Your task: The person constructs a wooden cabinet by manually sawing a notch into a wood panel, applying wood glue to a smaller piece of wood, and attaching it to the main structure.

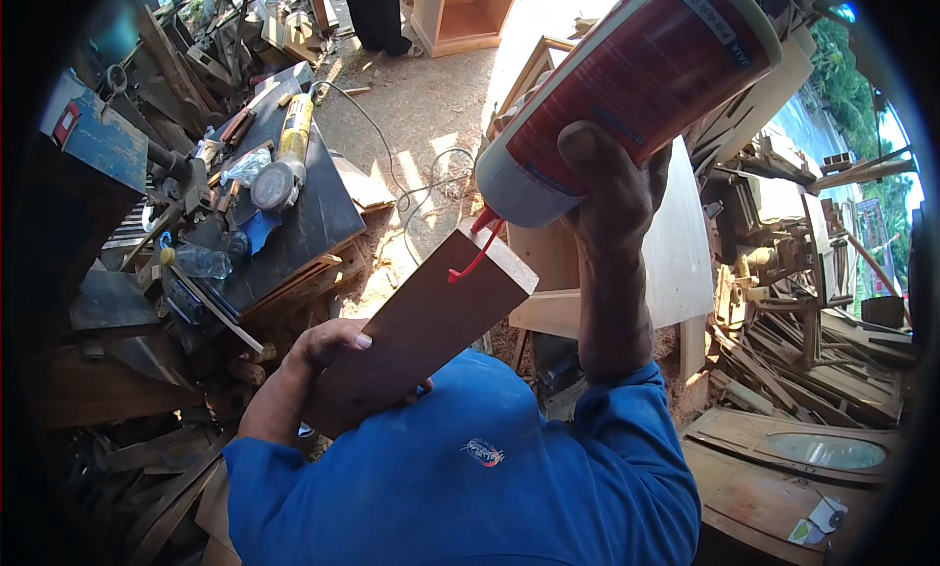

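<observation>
My left hand (333, 346) grips a wooden board (421, 321) near its lower end, thumb on the broad face. The board slants up and to the right, its end face turned upward. In my right hand (612, 179) is a large red and white glue bottle (627, 86), tipped upside down. Its red nozzle (484, 222) points down onto the board's end and seems to touch it. A red cap on a strap (468, 269) dangles from the nozzle in front of the board. Whether glue is coming out is too small to tell.
On the left, a dark workbench (313, 223) carries a yellow angle grinder (284, 165), a plastic bottle (201, 261) and hand tools. A cable (377, 125) crosses the floor. Ahead stands a wooden cabinet (465, 18) beside another person's legs (374, 13). Scrap wood (813, 355) piles up at right.
</observation>
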### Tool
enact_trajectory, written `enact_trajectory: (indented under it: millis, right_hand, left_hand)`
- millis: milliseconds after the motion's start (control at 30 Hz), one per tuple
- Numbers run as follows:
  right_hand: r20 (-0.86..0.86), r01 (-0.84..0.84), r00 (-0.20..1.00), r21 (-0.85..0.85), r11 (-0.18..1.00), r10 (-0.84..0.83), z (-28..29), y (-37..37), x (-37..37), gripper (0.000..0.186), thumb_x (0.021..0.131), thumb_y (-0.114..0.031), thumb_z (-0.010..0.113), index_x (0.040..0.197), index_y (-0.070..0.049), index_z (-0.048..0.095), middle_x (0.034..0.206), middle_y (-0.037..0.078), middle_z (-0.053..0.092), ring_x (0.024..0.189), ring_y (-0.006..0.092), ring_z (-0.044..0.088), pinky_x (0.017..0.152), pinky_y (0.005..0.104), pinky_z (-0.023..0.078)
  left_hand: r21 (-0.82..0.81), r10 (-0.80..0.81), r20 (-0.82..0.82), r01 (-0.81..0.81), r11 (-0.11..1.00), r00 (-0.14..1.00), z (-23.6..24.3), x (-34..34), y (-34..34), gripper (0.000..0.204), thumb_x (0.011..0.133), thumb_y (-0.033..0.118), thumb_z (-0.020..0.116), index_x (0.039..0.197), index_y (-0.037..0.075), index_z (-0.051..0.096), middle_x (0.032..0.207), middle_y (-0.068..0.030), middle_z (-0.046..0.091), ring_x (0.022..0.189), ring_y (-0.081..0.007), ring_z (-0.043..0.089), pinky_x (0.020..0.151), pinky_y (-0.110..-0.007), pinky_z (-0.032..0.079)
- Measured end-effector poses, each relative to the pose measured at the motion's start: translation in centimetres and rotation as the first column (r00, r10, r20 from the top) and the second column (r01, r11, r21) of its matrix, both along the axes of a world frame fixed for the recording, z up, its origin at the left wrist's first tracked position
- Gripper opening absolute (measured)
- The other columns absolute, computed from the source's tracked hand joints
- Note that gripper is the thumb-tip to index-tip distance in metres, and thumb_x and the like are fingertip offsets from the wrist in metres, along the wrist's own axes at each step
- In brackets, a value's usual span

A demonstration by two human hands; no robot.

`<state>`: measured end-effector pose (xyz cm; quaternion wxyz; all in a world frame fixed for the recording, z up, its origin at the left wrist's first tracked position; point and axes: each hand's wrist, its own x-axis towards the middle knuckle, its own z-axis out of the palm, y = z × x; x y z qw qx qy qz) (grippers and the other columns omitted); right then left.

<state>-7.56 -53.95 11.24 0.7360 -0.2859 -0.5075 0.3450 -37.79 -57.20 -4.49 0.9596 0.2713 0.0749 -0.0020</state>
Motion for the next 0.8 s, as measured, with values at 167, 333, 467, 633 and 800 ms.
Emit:
enact_trajectory:
  millis: [167, 333, 467, 633, 800]
  right_hand:
    - [0.017, -0.003, 1.0, 0.02, 1.0, 0.002, 0.3, 0.3, -0.2, 0.05, 0.074, -0.01, 0.085, 0.117, -0.001, 0.062, 0.1, 0.01, 0.073, 0.086, 0.0203, 0.072, 0.078, 0.0365, 0.06]
    - [0.192, 0.04, 0.981, -0.018, 0.999, -0.036, 0.3, 0.3, -0.2, 0.049, 0.074, -0.011, 0.085, 0.117, -0.001, 0.062, 0.099, 0.01, 0.073, 0.086, 0.0206, 0.072, 0.078, 0.0368, 0.06]
    - [0.04, 0.03, 0.999, -0.01, 1.0, -0.029, 0.6, -0.3, -1.3, 0.048, 0.074, -0.01, 0.085, 0.115, 0.0, 0.063, 0.098, 0.01, 0.073, 0.085, 0.0207, 0.072, 0.078, 0.0369, 0.06]
    - [-0.092, -0.003, 0.996, -0.034, 0.999, 0.0, 0.1, -0.4, -1.7, 0.047, 0.074, -0.007, 0.085, 0.115, 0.0, 0.064, 0.1, 0.011, 0.073, 0.086, 0.0214, 0.073, 0.078, 0.0357, 0.06]
    - [-0.121, -0.109, 0.987, -0.017, 0.994, 0.106, -0.5, -0.5, -0.6, 0.051, 0.075, -0.002, 0.085, 0.12, 0.0, 0.06, 0.102, 0.011, 0.072, 0.086, 0.0217, 0.073, 0.077, 0.0373, 0.061]
  left_hand:
    - [-0.044, 0.017, -0.081, -0.02, 0.999, 0.997, 0.1, -0.5, -0.4, 0.089, 0.079, 0.045, 0.068, 0.14, -0.017, 0.046, 0.135, -0.0391, 0.055, 0.12, -0.0474, 0.063, 0.106, -0.053, 0.049]
    - [-0.061, 0.024, -0.074, -0.029, 0.998, 0.997, -0.3, -0.9, -0.8, 0.089, 0.08, 0.045, 0.069, 0.14, -0.017, 0.046, 0.136, -0.0392, 0.055, 0.121, -0.0475, 0.062, 0.106, -0.053, 0.049]
    - [-0.036, 0.021, -0.027, -0.022, 0.999, 0.999, 0.2, -0.8, -1.0, 0.089, 0.081, 0.046, 0.069, 0.14, -0.017, 0.046, 0.136, -0.0389, 0.055, 0.121, -0.0474, 0.062, 0.106, -0.054, 0.049]
    - [-0.05, 0.081, -0.143, -0.089, 0.995, 0.986, -0.2, -1.9, -1.4, 0.089, 0.081, 0.046, 0.07, 0.14, -0.017, 0.046, 0.136, -0.0386, 0.055, 0.119, -0.0471, 0.063, 0.105, -0.053, 0.049]
    - [-0.079, 0.084, -0.076, -0.09, 0.993, 0.994, -0.3, -1.9, -1.4, 0.089, 0.081, 0.046, 0.07, 0.141, -0.016, 0.045, 0.136, -0.0384, 0.055, 0.118, -0.0468, 0.064, 0.104, -0.053, 0.05]
